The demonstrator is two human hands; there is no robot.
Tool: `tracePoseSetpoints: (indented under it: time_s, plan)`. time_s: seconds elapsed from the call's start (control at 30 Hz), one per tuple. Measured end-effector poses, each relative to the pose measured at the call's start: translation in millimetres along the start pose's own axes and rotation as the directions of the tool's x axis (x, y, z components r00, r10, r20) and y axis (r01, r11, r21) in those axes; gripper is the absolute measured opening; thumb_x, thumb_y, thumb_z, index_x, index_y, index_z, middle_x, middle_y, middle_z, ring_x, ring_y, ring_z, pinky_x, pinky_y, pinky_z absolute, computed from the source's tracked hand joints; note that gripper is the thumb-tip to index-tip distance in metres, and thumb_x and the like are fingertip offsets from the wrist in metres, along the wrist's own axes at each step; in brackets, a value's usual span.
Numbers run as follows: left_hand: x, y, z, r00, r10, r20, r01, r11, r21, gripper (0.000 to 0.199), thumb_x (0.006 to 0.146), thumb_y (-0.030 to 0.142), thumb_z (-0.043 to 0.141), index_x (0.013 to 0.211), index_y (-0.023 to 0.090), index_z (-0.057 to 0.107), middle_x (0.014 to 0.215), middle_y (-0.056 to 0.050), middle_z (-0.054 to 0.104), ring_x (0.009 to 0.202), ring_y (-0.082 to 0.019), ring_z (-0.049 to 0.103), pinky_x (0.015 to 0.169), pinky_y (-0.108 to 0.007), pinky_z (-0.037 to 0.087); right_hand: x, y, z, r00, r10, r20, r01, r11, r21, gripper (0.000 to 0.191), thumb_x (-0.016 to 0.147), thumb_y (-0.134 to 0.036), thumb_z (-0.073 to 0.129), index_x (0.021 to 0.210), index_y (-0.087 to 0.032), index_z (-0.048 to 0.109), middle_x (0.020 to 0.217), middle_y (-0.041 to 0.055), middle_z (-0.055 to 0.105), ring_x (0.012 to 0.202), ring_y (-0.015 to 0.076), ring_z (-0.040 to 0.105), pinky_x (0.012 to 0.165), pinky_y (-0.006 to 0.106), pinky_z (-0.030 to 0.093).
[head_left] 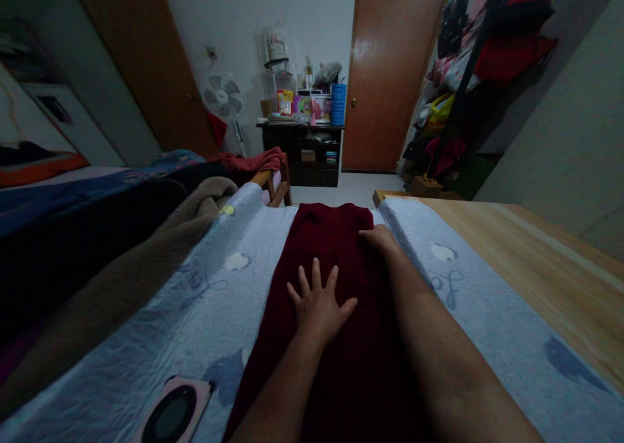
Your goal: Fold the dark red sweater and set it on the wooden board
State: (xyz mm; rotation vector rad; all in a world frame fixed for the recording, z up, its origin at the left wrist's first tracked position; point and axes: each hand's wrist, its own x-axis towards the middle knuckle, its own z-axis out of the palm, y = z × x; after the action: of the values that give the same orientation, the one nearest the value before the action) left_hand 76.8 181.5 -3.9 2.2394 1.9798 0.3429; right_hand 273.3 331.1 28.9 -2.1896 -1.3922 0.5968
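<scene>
A dark red cloth [322,235] lies lengthwise over a light blue patterned blanket [195,300]. My left hand [319,306] rests flat on the middle of the cloth, its fingers spread wide. Farther forward, my right hand [379,236] is at the cloth's far right edge, with its thumb or a finger reaching onto the fabric. The rest of its fingers are hidden, so whether it pinches the edge cannot be made out. A pink device with a round black face [170,414] lies on the blanket at the lower left.
A wooden surface [536,248] runs along the right. Brown and dark covers [146,261] are heaped on the left. Beyond stand a wooden bed frame corner [273,186], a fan [224,98], a loaded black cabinet [297,144] and a brown door [380,72]. Bags [511,56] hang at the right.
</scene>
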Motion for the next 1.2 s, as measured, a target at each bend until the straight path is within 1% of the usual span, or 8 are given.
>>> tracePoseSetpoints:
  time_s: [0.1, 0.2, 0.33, 0.43, 0.73, 0.93, 1.07, 1.2]
  plan:
    - [0.3, 0.3, 0.2, 1.000, -0.006, -0.002, 0.006, 1.000, -0.005, 0.079, 0.075, 0.069, 0.053, 0.145, 0.039, 0.032, 0.160, -0.007, 0.006, 0.142, -0.045, 0.002, 0.105, -0.070, 0.009, 2.4, 3.2, 1.2, 0.996, -0.036, 0.084, 0.024, 0.989, 0.143, 0.029, 0.080, -0.032, 0.058, 0.098, -0.012, 0.070, 0.088, 0.0125, 0.070, 0.084, 0.0258, 0.066, 0.074, 0.033, 0.049]
    - [0.1, 2.0, -3.0, 1.000, 0.021, -0.012, -0.022, 1.000, -0.018, 0.077, 0.077, 0.065, 0.055, 0.145, 0.039, 0.030, 0.160, -0.004, 0.005, 0.142, -0.044, 0.001, 0.105, -0.071, 0.011, 2.0, 4.8, 9.2, 0.996, -0.056, 0.068, 0.041, 0.978, 0.205, 0.035, 0.087, -0.031, 0.044, 0.106, -0.014, 0.068, 0.090, 0.0087, 0.071, 0.080, 0.0202, 0.066, 0.072, 0.029, 0.049]
    - [-1.8, 4.9, -9.6, 0.971, 0.236, -0.037, -0.237, 0.971, -0.014, 0.063, 0.084, 0.052, 0.052, 0.143, 0.043, 0.032, 0.159, 0.006, 0.008, 0.144, -0.036, -0.003, 0.109, -0.068, 0.006, 3.7, 10.1, 22.7, 0.999, -0.023, -0.040, 0.030, 0.982, 0.189, 0.036, 0.084, -0.023, 0.042, 0.109, -0.013, 0.065, 0.101, 0.0098, 0.070, 0.091, 0.0210, 0.065, 0.079, 0.029, 0.048]
    - [-3.7, 5.3, -12.3, 0.936, 0.351, 0.006, -0.350, 0.936, -0.030, 0.054, 0.086, 0.053, 0.049, 0.138, 0.044, 0.041, 0.157, 0.011, 0.017, 0.145, -0.033, -0.003, 0.110, -0.068, 0.002, 10.1, 12.7, 28.3, 0.991, 0.000, -0.132, 0.020, 0.988, 0.152, 0.041, 0.082, -0.019, 0.041, 0.117, -0.012, 0.060, 0.111, 0.0119, 0.067, 0.103, 0.0225, 0.061, 0.087, 0.030, 0.045]
    - [-6.5, 8.8, -11.7, 0.946, 0.309, 0.097, -0.304, 0.950, -0.070, 0.065, 0.076, 0.063, 0.055, 0.137, 0.041, 0.045, 0.158, 0.006, 0.018, 0.143, -0.038, -0.007, 0.109, -0.069, 0.001, 41.9, -2.3, 29.4, 0.981, -0.074, -0.177, 0.088, 0.993, 0.074, 0.042, 0.083, -0.044, 0.051, 0.105, -0.012, 0.066, 0.098, 0.0125, 0.070, 0.092, 0.0246, 0.064, 0.077, 0.029, 0.045]
    - [-9.7, 13.8, -15.1, 0.951, 0.282, 0.128, -0.275, 0.959, -0.072, 0.065, 0.076, 0.060, 0.056, 0.137, 0.039, 0.046, 0.159, 0.004, 0.015, 0.143, -0.038, -0.009, 0.110, -0.067, -0.002, 62.7, -5.5, 27.6, 0.982, -0.097, -0.162, 0.104, 0.994, 0.037, 0.033, 0.089, -0.031, 0.044, 0.088, -0.013, 0.071, 0.089, 0.0116, 0.071, 0.084, 0.0199, 0.065, 0.070, 0.024, 0.042]
    - [-13.4, 16.5, -15.8, 0.943, 0.310, 0.122, -0.304, 0.950, -0.068, 0.063, 0.079, 0.059, 0.053, 0.138, 0.038, 0.043, 0.159, -0.001, 0.014, 0.143, -0.039, -0.007, 0.109, -0.067, 0.001, 69.0, -3.5, 28.8, 0.979, -0.108, -0.172, 0.113, 0.993, 0.021, 0.039, 0.093, -0.029, 0.035, 0.091, -0.012, 0.070, 0.089, 0.0098, 0.071, 0.080, 0.0174, 0.063, 0.066, 0.023, 0.041]
    - [-15.1, 18.6, -13.6, 0.950, 0.292, 0.114, -0.288, 0.956, -0.050, 0.062, 0.079, 0.057, 0.054, 0.138, 0.039, 0.043, 0.159, -0.003, 0.013, 0.143, -0.040, -0.006, 0.107, -0.070, 0.003, 59.0, 1.1, 37.2, 0.966, -0.110, -0.235, 0.104, 0.994, -0.038, 0.036, 0.094, -0.030, 0.036, 0.097, -0.012, 0.067, 0.095, 0.0111, 0.068, 0.087, 0.0199, 0.062, 0.071, 0.026, 0.042]
